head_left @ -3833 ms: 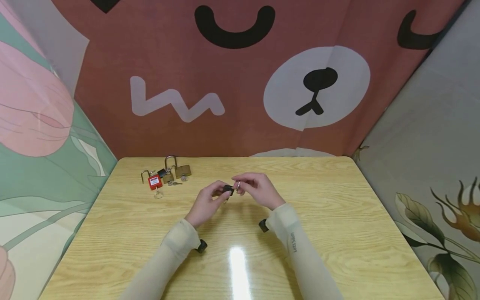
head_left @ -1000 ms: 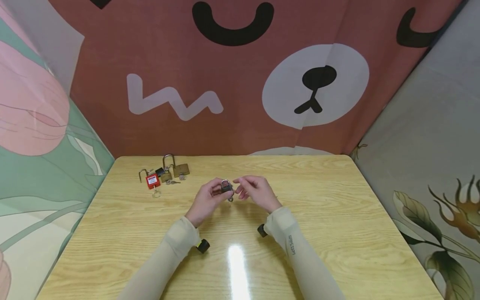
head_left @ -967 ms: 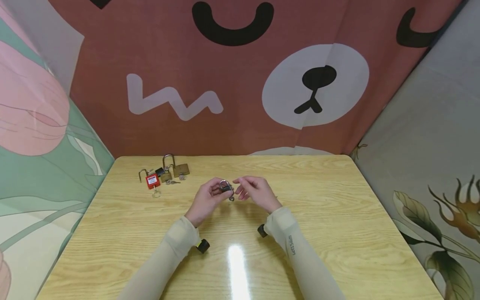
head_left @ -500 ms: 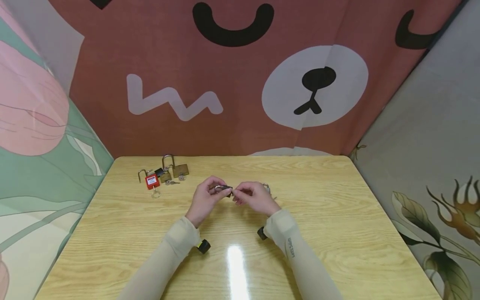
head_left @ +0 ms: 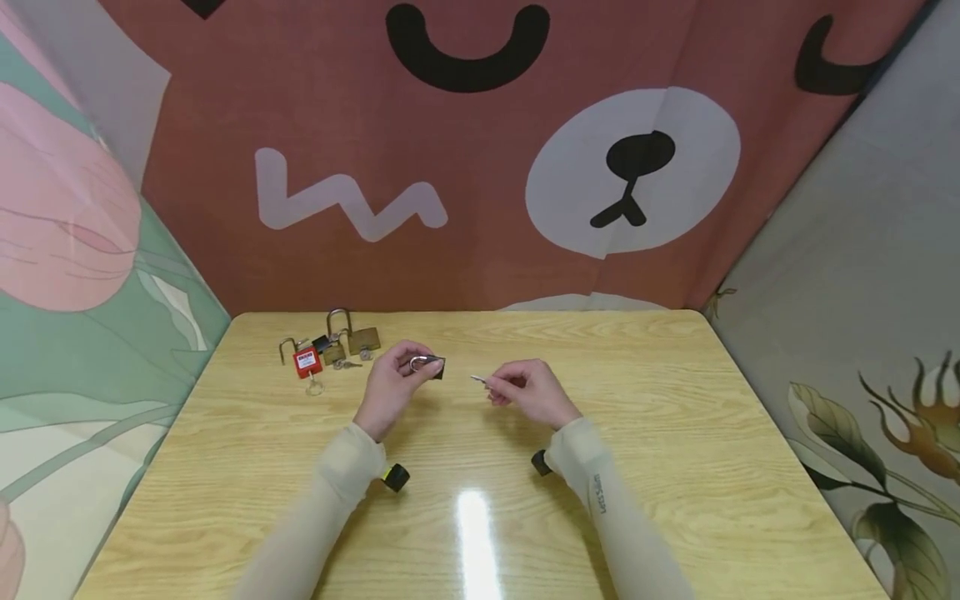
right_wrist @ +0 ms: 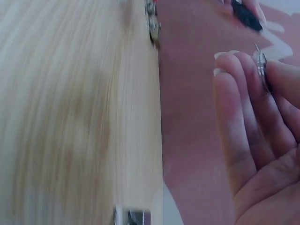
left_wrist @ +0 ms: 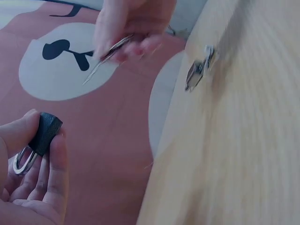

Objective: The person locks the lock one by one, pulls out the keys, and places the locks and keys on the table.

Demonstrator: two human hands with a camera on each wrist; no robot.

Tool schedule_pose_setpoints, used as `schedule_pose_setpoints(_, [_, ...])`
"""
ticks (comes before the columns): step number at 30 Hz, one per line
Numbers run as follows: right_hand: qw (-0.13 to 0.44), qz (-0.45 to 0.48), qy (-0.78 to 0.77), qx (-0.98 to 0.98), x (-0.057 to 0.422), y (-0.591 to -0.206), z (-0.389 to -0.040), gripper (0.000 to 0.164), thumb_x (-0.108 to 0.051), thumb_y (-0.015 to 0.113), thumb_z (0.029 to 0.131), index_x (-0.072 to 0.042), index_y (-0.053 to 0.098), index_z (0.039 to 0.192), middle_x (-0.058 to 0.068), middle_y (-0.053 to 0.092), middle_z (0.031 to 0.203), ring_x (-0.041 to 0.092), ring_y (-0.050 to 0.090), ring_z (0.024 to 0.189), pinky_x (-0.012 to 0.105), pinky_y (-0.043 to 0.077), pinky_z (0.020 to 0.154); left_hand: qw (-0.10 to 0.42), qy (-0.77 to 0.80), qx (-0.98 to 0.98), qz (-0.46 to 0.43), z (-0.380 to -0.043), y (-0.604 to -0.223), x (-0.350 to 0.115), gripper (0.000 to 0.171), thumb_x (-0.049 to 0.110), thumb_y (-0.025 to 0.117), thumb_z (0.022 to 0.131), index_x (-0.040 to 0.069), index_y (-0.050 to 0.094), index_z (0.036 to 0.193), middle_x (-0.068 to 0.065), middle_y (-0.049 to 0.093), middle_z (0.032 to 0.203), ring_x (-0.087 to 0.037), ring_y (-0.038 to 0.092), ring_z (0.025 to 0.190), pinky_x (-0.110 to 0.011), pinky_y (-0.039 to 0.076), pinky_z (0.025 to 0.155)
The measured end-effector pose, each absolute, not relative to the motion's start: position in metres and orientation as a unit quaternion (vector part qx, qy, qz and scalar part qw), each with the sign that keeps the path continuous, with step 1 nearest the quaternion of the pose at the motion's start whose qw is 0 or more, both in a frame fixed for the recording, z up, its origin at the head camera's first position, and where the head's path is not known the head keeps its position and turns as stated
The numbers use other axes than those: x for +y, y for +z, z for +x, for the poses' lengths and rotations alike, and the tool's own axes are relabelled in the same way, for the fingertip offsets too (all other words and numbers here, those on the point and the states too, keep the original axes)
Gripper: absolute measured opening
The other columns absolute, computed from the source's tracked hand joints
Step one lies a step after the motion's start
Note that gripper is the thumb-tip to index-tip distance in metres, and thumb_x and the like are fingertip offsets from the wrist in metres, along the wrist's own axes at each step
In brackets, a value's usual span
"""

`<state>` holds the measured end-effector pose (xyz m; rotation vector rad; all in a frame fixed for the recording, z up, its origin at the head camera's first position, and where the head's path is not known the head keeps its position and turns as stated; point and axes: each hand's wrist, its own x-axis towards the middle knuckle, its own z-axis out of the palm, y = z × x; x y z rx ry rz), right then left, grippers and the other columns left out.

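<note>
In the head view my left hand [head_left: 396,379] pinches a small black padlock [head_left: 439,367] between thumb and fingers. The left wrist view shows its dark body [left_wrist: 47,133] with the silver shackle [left_wrist: 24,161] turned down toward the palm. Across a short gap, my right hand [head_left: 531,392] pinches a slim silver key [head_left: 477,379], its tip pointing at the padlock. The right wrist view has the key [right_wrist: 261,65] between thumb and fingertips, with the other fingers extended. Another silver padlock [left_wrist: 198,71] lies on the table beyond my right hand, which hides it in the head view.
At the back left of the wooden table [head_left: 660,467] lie a red padlock [head_left: 307,362] with a key ring, a big brass padlock [head_left: 364,340], a small brass padlock [head_left: 333,354] and loose keys [head_left: 348,364]. Printed curtains [head_left: 480,275] stand behind and at both sides.
Half a second ago both hands met at the black padlock. Now they are apart: the left hand has moved left with the padlock, the right hand slightly right with the key.
</note>
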<state>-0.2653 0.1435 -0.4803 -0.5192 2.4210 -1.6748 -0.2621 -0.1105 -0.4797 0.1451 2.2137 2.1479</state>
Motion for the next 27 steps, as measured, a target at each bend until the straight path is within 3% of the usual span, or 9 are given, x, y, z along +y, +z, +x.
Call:
schedule_pose_setpoints(5, [0.065,-0.151,-0.549,0.819,0.159,-0.478,-0.267,0.017,-0.022,0.072,0.099,-0.008,0.081,0.096,0.012,0.077,0.089,0.030,0.074,0.079,0.054,0.063,0.078,0.027,0.693,0.718,0.054,-0.263,-0.472,-0.114,0.039,0.023,0.080,0.093,0.000,0.063,0.120,-0.007,0.072,0.107,-0.017,0.072,0.095,-0.030,0.060,0.082])
schedule_pose_setpoints(12, [0.022,-0.129,-0.518,0.845,0.167,-0.479,-0.271,0.012,-0.023,0.076,0.097,-0.015,0.083,0.094,0.008,0.070,0.088,0.029,0.067,0.073,0.034,0.058,0.060,0.037,0.700,0.712,0.048,-0.261,-0.472,-0.110,0.038,0.021,0.080,0.093,0.000,0.063,0.120,-0.006,0.072,0.107,-0.016,0.072,0.094,-0.029,0.060,0.080])
schedule_pose_setpoints(17, [0.000,-0.119,-0.498,0.859,0.168,-0.481,-0.272,0.011,-0.019,0.077,0.096,-0.011,0.084,0.094,0.005,0.064,0.085,0.019,0.062,0.065,0.026,0.050,0.051,0.043,0.703,0.708,0.047,-0.260,-0.473,-0.109,0.030,0.020,0.080,0.093,0.007,0.065,0.116,-0.005,0.073,0.107,-0.017,0.072,0.095,-0.030,0.060,0.080])
schedule_pose_setpoints(24, [0.012,-0.086,-0.456,0.885,0.168,-0.491,-0.273,0.012,-0.016,0.077,0.095,-0.005,0.082,0.095,0.007,0.070,0.080,0.024,0.063,0.059,0.027,0.050,0.051,0.045,0.696,0.715,0.050,-0.259,-0.478,-0.106,0.028,0.020,0.081,0.092,0.008,0.066,0.114,-0.007,0.073,0.107,-0.016,0.073,0.095,-0.035,0.061,0.085])
schedule_pose_setpoints(27, [0.019,-0.076,-0.438,0.896,0.165,-0.496,-0.273,0.010,-0.014,0.077,0.095,-0.006,0.082,0.092,0.010,0.072,0.076,0.020,0.062,0.055,0.027,0.049,0.051,0.043,0.692,0.719,0.050,-0.259,-0.480,-0.105,0.030,0.020,0.080,0.093,0.007,0.065,0.115,-0.007,0.073,0.106,-0.016,0.072,0.094,-0.040,0.061,0.088])
